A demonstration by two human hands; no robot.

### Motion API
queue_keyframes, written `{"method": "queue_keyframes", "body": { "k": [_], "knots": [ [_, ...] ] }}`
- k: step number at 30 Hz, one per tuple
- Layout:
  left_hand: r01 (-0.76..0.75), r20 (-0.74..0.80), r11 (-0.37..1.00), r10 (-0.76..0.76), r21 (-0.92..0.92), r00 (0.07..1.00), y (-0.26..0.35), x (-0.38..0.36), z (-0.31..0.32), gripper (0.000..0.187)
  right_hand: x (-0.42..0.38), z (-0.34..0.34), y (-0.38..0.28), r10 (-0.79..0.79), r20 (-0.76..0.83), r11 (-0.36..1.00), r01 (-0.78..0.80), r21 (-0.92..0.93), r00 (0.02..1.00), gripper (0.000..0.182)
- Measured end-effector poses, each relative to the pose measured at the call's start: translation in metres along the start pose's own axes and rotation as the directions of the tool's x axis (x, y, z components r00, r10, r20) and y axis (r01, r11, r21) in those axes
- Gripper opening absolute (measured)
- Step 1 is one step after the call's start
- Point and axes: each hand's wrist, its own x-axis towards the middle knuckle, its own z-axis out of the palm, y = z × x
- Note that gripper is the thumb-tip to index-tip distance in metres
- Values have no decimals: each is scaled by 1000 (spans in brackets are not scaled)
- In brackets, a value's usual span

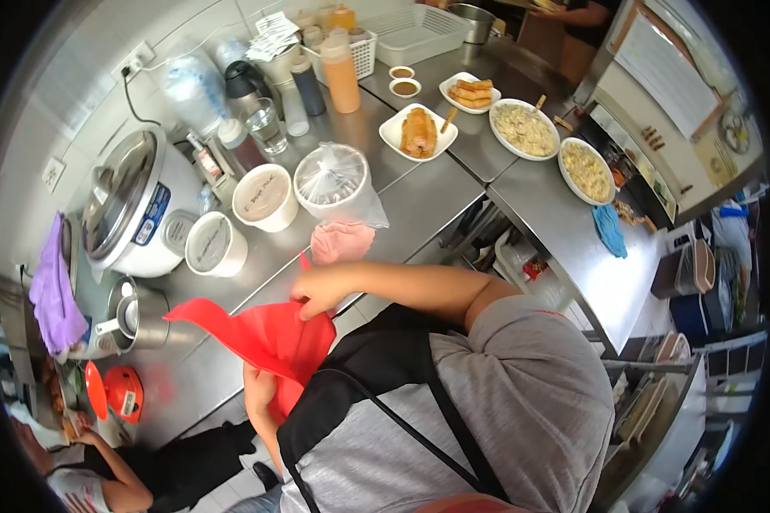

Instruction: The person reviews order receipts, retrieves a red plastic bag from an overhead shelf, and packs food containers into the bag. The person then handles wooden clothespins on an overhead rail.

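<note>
A red bag (269, 338), apparently of soft fabric, is spread in front of my apron at the edge of the steel counter. My right hand (315, 292) is closed on its upper edge, fingers pinched together. Lower down, my left hand (261, 389) supports the bag from below; red material covers most of its fingers. Beyond the bag stand two lidded white tubs, a front tub (216, 245) and a rear tub (265, 198). Beside them is a tub in a knotted clear plastic bag (332, 175). A folded pink cloth (342, 242) lies near my right hand.
A rice cooker (128, 201) and a metal pot (137, 316) stand left. Squeeze bottles (340, 73) line the back. Fried rolls on a plate (418, 132) and a fried rice bowl (524, 130) sit right. One person (103, 470) is at lower left, another (582, 26) at top right.
</note>
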Motion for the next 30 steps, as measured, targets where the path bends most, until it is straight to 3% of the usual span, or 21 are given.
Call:
{"method": "queue_keyframes", "body": {
  "k": [2,5,11,15,18,20,21,22,23,24,25,26,30],
  "knots": [
    [6,41,1000,-6,15,999,2,7,1,31,-10,1,6,32,65,995,-38,94,997,30],
    [9,125,999,-14,38,992,3,24,11,30,-22,8,13,57,-40,998,-57,1,998,29],
    [28,336,994,-62,103,940,1,50,41,29,-52,16,32,126,-297,991,-109,73,946,35],
    [41,507,985,-122,167,853,-11,55,77,29,-72,21,30,143,-404,989,-120,81,903,38],
    [25,640,976,-162,218,751,-28,48,109,28,-89,11,29,164,-383,985,-134,105,909,33],
    [-13,746,971,-176,240,642,-44,41,135,28,-122,-22,41,291,-333,893,-131,430,897,26],
    [-33,787,969,-178,244,591,-49,39,147,28,-142,-30,74,283,-558,921,-59,385,780,16],
    [-10,834,965,-221,261,505,-40,39,164,25,-168,-47,95,452,-570,713,106,693,686,17],
    [-9,850,963,-235,271,471,-37,37,180,25,-194,-68,116,664,-550,595,87,799,507,26],
    [-14,849,960,-241,279,470,-39,37,193,25,-220,-84,139,825,-482,431,222,874,296,35],
    [-21,845,957,-244,288,476,-40,38,206,25,-250,-89,190,869,-431,271,496,825,243,43],
    [-32,827,955,-238,295,510,-44,39,219,25,-272,-104,219,931,-348,190,668,720,109,47],
    [-82,740,934,-219,347,636,-60,49,261,25,-326,-151,272,923,-384,255,789,560,-26,43]
  ]
}}
